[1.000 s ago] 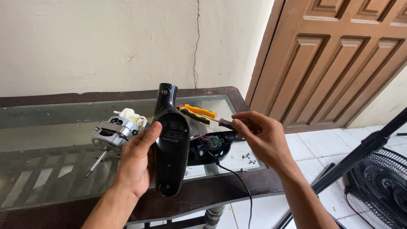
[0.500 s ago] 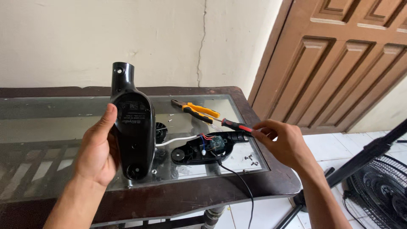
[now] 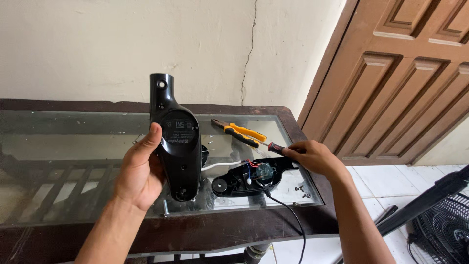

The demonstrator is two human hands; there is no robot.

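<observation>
We take the open black housing half (image 3: 254, 177) lying on the glass tabletop (image 3: 73, 146) as our landmark. A second ago the left hand (image 3: 141, 171) held the black plastic cover (image 3: 177, 139) low and close to this half; now we see the cover carried up and to the left of it, standing upright with its narrow neck topmost and its flat labelled face turned toward us. The left hand is clenched around the cover's left edge, thumb across the front — the cover is wholly free of the landmark. The motor assembly that showed to the left a second ago no longer appears, the view having shifted.

The right hand (image 3: 315, 157), just right of the landmark, is closed on a red-and-black screwdriver (image 3: 273, 146) whose tip points left above the landmark; it has drawn back slightly from the exposed wiring (image 3: 254, 168). Orange-handled pliers (image 3: 239, 133) lie just behind the landmark, loose screws (image 3: 300, 190) to its right, and a black cord (image 3: 288, 215) runs from it over the front edge. We judge the casing separated — its interior lies open to inspection.
</observation>
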